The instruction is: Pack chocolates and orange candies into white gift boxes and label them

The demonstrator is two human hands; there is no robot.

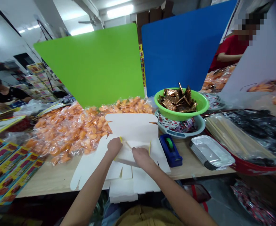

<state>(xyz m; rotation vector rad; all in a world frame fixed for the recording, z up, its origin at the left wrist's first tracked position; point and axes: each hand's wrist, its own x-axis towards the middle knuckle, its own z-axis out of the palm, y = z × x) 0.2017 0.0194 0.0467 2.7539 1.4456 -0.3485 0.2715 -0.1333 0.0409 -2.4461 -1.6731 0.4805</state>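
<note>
A flat, unfolded white cardboard box blank (130, 128) lies plain side up on the wooden table (53, 179), its near flaps hanging over the front edge. My left hand (113, 146) is closed and presses on a fold near the middle of the blank. My right hand (140, 156) is closed too, gripping a flap of the same blank just to the right. Yellow printed edges show where the flaps lift.
A heap of orange snack packets (81, 128) lies behind the blank. A blue tape dispenser (171, 150), foil trays (211, 152), a green bowl of gold packets (181, 103), and green (93, 62) and blue (182, 47) dividers stand around. Printed box blanks (8, 169) lie left. Other people sit at left and right.
</note>
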